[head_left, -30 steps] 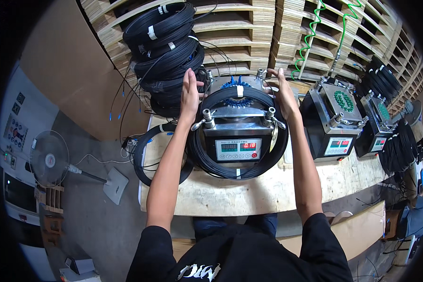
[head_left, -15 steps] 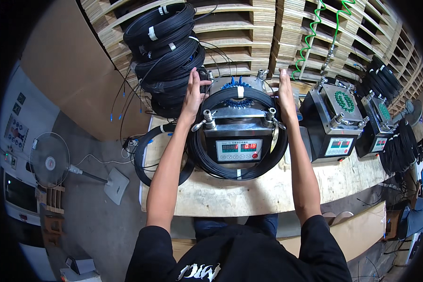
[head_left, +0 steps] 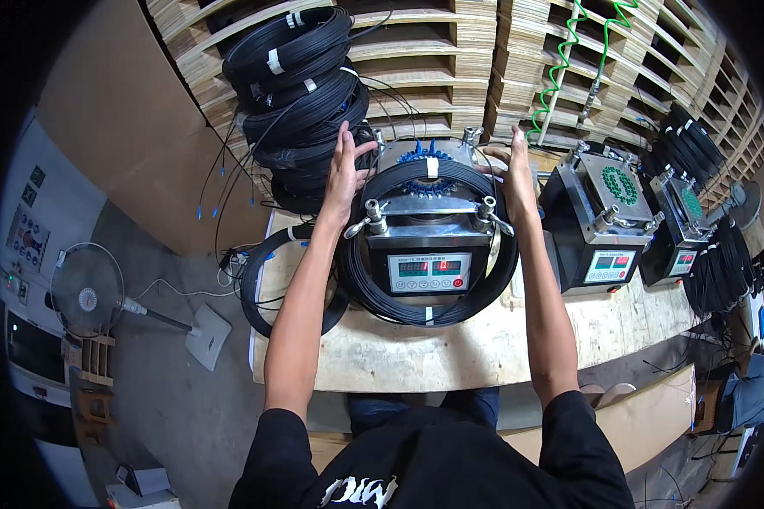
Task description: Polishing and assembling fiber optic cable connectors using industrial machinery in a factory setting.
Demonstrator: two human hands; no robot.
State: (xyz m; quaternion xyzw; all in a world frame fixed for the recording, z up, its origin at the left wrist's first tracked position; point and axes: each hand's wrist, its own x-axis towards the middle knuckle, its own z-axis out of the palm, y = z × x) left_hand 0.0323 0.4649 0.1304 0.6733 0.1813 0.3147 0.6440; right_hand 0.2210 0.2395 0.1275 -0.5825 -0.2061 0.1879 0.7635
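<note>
A machine with a steel top and black body (head_left: 424,226) stands in front of me on the wooden table. Its front panel (head_left: 430,273) has red lit digits. Blue connectors (head_left: 429,159) sit in a ring on its top. A large coil of black cable (head_left: 380,297), bound with white ties, hangs over the top and round the front panel. Beside the machine's left edge my left hand (head_left: 345,180) is open, fingers apart. My right hand (head_left: 516,176) is held open at the right edge, its fingers up. Whether either palm touches the coil, I cannot tell.
Stacked black cable coils (head_left: 301,110) rise behind left; another coil (head_left: 253,297) lies on the table (head_left: 382,360). Two similar machines (head_left: 598,225) with green rings stand right. Wooden pallets (head_left: 429,81) line the back. A grey fan (head_left: 88,297) stands on the floor left.
The red digits on the panel have changed. My right hand's fingers are spread a little more, and my left hand has barely shifted.
</note>
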